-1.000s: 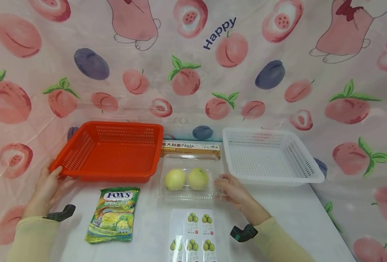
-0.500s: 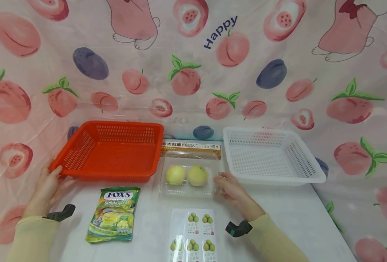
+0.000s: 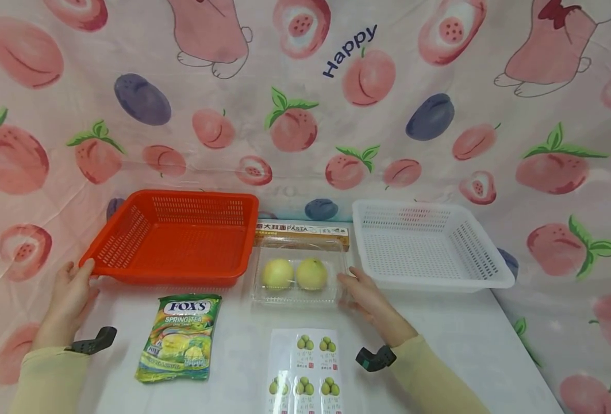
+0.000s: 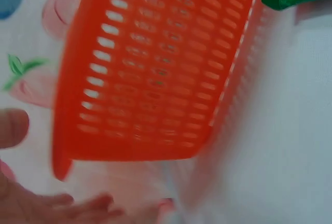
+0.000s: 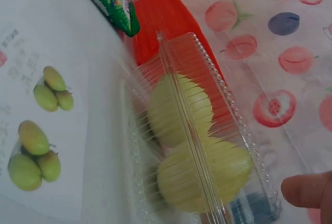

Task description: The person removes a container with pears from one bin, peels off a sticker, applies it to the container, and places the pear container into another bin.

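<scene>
My left hand [image 3: 68,302] is at the front left corner of a red plastic basket [image 3: 181,247]. In the left wrist view its thumb [image 4: 11,128] and fingers are spread apart, a little off the basket's rim. A clear plastic clamshell box [image 3: 299,296] holds two yellow-green round fruits [image 3: 277,274] under its lid. My right hand [image 3: 375,305] is at the right side of that box with fairly straight fingers. From the right wrist, the thumb [image 5: 306,189] shows close by the box's ridged edge; the other fingers are out of that view.
A pasta box [image 3: 305,233] lies behind the clamshell, against the patterned cloth. To the right stands a white basket [image 3: 419,247]. In front are a green Fox's candy bag [image 3: 181,339] and a sheet of fruit stickers [image 3: 305,368] on the white table [image 3: 238,356].
The clamshell box has slid back toward the pasta box, my right hand moving along with it. My left hand has come loose from the red basket's corner.
</scene>
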{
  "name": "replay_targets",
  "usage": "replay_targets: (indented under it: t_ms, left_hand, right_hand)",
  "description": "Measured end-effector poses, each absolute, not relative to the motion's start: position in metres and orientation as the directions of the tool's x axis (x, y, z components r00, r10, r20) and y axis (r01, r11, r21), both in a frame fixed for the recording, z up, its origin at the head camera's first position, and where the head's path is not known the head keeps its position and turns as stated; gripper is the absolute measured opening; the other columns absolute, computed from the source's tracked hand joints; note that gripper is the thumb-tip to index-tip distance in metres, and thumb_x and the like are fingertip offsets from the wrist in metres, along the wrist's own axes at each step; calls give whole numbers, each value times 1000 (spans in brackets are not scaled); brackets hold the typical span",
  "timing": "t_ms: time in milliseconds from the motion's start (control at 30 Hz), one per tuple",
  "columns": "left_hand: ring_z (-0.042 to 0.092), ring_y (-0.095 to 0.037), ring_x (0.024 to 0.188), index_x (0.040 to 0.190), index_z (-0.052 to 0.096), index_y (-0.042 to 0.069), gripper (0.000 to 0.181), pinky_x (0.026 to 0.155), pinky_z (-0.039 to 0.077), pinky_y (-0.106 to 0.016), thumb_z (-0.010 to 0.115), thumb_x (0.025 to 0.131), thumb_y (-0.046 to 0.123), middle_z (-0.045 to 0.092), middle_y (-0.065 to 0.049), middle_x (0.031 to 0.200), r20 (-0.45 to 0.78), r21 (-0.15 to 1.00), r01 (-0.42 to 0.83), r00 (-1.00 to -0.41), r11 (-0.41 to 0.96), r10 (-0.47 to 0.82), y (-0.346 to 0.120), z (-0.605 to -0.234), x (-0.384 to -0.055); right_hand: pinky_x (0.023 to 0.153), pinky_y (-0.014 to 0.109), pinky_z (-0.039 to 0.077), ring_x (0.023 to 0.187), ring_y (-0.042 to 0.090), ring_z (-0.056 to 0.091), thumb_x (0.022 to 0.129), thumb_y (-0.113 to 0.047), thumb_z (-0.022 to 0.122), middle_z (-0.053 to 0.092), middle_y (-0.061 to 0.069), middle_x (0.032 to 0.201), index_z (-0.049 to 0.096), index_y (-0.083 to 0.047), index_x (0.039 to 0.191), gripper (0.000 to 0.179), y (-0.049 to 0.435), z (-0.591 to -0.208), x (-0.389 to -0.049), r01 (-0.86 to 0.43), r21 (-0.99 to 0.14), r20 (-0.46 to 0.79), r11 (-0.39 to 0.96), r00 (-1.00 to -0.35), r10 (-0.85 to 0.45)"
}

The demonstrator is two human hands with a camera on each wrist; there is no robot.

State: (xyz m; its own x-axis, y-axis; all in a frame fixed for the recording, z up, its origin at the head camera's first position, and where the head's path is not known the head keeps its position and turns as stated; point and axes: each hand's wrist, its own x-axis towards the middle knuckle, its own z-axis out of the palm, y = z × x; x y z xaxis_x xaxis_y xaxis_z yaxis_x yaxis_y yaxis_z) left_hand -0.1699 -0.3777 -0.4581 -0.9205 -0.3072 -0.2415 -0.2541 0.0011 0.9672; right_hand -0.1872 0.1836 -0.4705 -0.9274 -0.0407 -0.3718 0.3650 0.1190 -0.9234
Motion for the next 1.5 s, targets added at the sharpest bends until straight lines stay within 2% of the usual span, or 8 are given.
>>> replay_targets:
  t_ms: [167,300,433,533,567,800,1167,1500]
  left_hand:
    - [-3,-48,141,149,-20,-1,87,108,6,-65,37,101,44,-14,-29,155,-89,909,-244,-906,337,-415,-358,-439,-156]
    - [16,-51,138,153,3,-4,77,109,12,-65,46,101,33,10,-31,155,161,839,-96,-896,535,-414,-323,-417,-143]
    - [46,-42,118,146,40,2,56,99,41,-32,57,97,21,46,-24,138,397,753,82,-849,653,-350,-275,-399,-129]
    - [54,-34,110,136,55,6,43,81,39,-9,63,95,16,57,-16,127,488,693,229,-847,683,-211,-240,-392,-118]
    - [54,-32,114,134,56,7,41,82,39,-7,64,95,16,57,-12,129,491,679,270,-858,683,-150,-230,-391,-115]
    - [63,-22,105,131,57,8,37,82,55,-40,66,95,17,60,-2,125,409,648,453,-885,612,222,-166,-410,-107]
    - [65,-21,97,120,63,4,30,83,55,-38,68,93,16,64,-7,114,128,730,423,-856,536,501,-115,-465,-119]
    - [55,-27,103,117,65,-1,46,89,47,-44,80,80,21,61,-9,112,40,486,525,-812,699,582,-98,-498,-127]
  right_hand:
    - [108,55,30,139,42,27,96,-42,59,23,29,153,11,5,153,89,186,-466,-174,328,-899,-350,290,-936,-29]
    - [111,55,22,142,41,19,94,-48,61,17,26,156,10,4,153,94,190,-460,-158,272,-881,-317,388,-947,-56]
    - [111,54,22,143,39,18,95,-46,60,16,23,157,13,2,154,89,194,-448,-145,173,-879,-238,445,-967,-94]
    - [112,52,22,143,37,20,97,-39,61,21,22,157,20,1,153,80,194,-439,-136,97,-888,-167,449,-979,-119]
    - [112,50,22,143,36,21,97,-37,61,23,22,156,22,0,152,77,193,-437,-133,75,-897,-146,436,-980,-132]
    - [111,48,26,141,31,27,96,-32,64,33,15,153,32,-2,149,70,182,-435,-114,-36,-931,-78,363,-953,-294]
    - [106,49,34,138,39,31,97,-30,62,34,22,151,34,1,147,64,170,-454,-101,-9,-941,-140,338,-898,-416]
    - [103,51,38,134,41,37,98,-28,60,38,24,147,35,3,146,62,167,-475,-95,48,-928,-220,369,-871,-440]
